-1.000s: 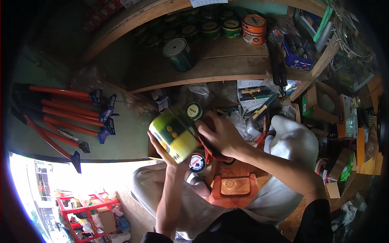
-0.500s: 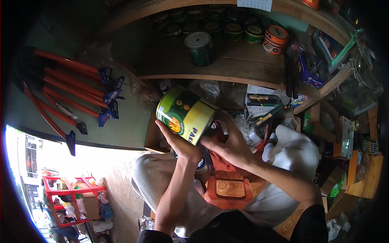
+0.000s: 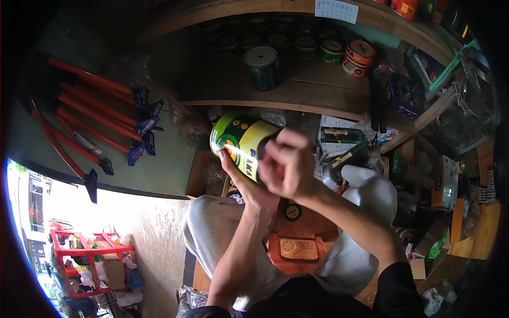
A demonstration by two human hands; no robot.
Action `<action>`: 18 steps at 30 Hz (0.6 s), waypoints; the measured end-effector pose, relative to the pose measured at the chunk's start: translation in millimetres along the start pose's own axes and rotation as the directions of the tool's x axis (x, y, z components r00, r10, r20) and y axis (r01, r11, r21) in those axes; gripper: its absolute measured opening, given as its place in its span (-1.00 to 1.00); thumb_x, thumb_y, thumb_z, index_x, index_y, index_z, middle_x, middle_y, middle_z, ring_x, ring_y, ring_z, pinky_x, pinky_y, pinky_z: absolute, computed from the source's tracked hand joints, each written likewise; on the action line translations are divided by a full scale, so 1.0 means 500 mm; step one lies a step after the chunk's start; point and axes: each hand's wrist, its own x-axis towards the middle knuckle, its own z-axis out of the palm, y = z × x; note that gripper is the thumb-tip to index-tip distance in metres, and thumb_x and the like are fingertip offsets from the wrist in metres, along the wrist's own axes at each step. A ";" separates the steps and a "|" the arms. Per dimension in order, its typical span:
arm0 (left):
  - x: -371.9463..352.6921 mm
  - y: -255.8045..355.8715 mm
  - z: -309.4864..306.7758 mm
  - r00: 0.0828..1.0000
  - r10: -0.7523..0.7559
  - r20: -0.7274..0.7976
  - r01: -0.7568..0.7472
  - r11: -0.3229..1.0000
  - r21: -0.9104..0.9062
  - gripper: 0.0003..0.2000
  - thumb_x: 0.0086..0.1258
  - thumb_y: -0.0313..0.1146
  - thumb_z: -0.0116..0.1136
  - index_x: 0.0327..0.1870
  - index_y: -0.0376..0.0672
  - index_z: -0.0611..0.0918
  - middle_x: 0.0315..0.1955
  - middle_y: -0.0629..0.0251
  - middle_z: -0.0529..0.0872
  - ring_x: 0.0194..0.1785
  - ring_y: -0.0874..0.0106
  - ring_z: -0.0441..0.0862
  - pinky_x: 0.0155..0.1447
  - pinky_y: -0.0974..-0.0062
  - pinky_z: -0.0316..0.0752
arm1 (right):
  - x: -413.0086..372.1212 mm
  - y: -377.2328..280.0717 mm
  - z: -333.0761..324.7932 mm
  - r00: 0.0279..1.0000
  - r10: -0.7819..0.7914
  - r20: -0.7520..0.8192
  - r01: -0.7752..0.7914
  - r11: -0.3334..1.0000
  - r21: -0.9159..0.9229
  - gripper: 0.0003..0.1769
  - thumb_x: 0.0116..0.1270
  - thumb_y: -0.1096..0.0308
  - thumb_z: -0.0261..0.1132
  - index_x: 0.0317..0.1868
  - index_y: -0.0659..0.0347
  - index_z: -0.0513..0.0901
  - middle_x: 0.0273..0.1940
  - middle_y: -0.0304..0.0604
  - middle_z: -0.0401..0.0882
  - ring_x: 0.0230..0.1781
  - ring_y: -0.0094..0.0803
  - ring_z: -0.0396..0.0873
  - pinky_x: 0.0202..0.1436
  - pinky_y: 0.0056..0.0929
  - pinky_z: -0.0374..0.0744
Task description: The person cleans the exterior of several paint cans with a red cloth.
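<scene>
**Yellow-and-green tin, held in hand before the wooden shelf**

**Tin** (image 3: 243, 142): cylindrical, with a yellow and green label and dark lettering. It lies tilted on its side in mid-air, in front of the wooden shelf's lower edge and above the person's lap. One round end faces up and to the left.

**Left hand** (image 3: 249, 183): under the tin. The palm cups its underside and the thumb runs up along the label. The hand is closed round the tin and carries it.

**Right hand** (image 3: 286, 164): at the tin's right end and partly covering it. The fingers are curled inward and blurred. Whether it grips anything cannot be told.

**Surroundings:**
- Wooden shelf (image 3: 297, 93): runs across the top of the view.
- Dark green can (image 3: 263, 66): upright near the shelf's front.
- Orange can (image 3: 358, 58): on the shelf, to the right of the dark green can and well apart from it.
- Row of small tins (image 3: 297, 42): along the back of the shelf.
- Orange-handled tools (image 3: 90, 114): long, several together, against the green wall at left.
- Packaged goods (image 3: 339, 132): below the shelf, right of the hands.
- Orange stool (image 3: 294, 248): between the knees.
- Grey trousers (image 3: 212, 233): on the person's legs, either side of the stool.
- Small round lid (image 3: 291, 212): just above the stool.
- Red rack (image 3: 85, 265): in daylight, bottom left.
</scene>
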 end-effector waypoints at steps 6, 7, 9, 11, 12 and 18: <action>0.024 0.040 -0.027 0.998 -0.041 -0.045 0.044 0.996 0.078 -0.32 0.52 0.35 -0.17 0.26 -0.09 0.57 0.10 0.24 0.68 0.12 0.28 0.61 0.35 0.28 0.44 | 0.005 -0.018 0.018 0.931 -0.281 0.233 0.270 0.959 0.081 -0.74 0.19 0.19 0.46 -0.19 -0.04 0.56 -0.17 -0.40 0.56 -0.38 -0.53 0.61 -0.34 -0.50 0.62; 0.027 0.047 -0.046 0.997 -0.073 0.028 0.070 0.994 0.085 -0.30 0.50 0.38 -0.17 0.25 -0.09 0.57 0.10 0.23 0.68 0.13 0.27 0.61 0.35 0.27 0.45 | -0.003 -0.007 0.016 0.915 -0.319 0.248 0.322 0.946 0.028 -0.77 0.19 0.19 0.44 -0.25 -0.06 0.55 -0.20 -0.44 0.56 -0.41 -0.57 0.60 -0.37 -0.55 0.58; 0.026 0.059 -0.044 0.979 -0.194 0.067 0.197 0.980 -0.034 -0.27 0.47 0.42 -0.18 0.24 -0.08 0.58 0.09 0.21 0.69 0.14 0.26 0.62 0.35 0.26 0.47 | -0.007 0.017 0.004 0.922 -0.318 0.221 0.340 0.938 -0.067 -0.80 0.21 0.19 0.43 -0.28 -0.07 0.54 -0.20 -0.43 0.56 -0.40 -0.58 0.60 -0.37 -0.54 0.58; 0.008 0.065 -0.023 0.961 -0.264 0.080 0.269 0.961 -0.062 -0.21 0.41 0.49 -0.19 0.32 -0.03 0.54 0.18 0.23 0.65 0.23 0.25 0.58 0.37 0.23 0.45 | 0.001 0.043 -0.011 0.931 -0.328 0.160 0.349 0.929 -0.122 -0.80 0.22 0.24 0.45 -0.28 -0.04 0.55 -0.20 -0.38 0.56 -0.41 -0.53 0.61 -0.40 -0.51 0.59; -0.001 0.069 -0.007 0.953 -0.290 0.083 0.297 0.950 -0.094 -0.19 0.39 0.50 -0.20 0.35 -0.02 0.53 0.20 0.23 0.64 0.25 0.25 0.56 0.38 0.21 0.44 | 0.015 0.053 -0.015 0.950 -0.293 0.108 0.307 0.940 -0.147 -0.78 0.20 0.25 0.47 -0.27 -0.01 0.56 -0.20 -0.36 0.57 -0.41 -0.51 0.61 -0.41 -0.49 0.60; -0.010 0.044 -0.005 0.964 -0.264 -0.044 0.261 0.964 -0.058 -0.29 0.44 0.43 -0.14 0.28 0.02 0.58 0.17 0.31 0.66 0.24 0.31 0.58 0.36 0.22 0.46 | 0.022 0.010 0.011 0.987 -0.160 0.006 0.160 0.979 -0.128 -0.69 0.14 0.28 0.55 -0.23 0.09 0.57 -0.21 -0.27 0.60 -0.40 -0.38 0.65 -0.43 -0.41 0.64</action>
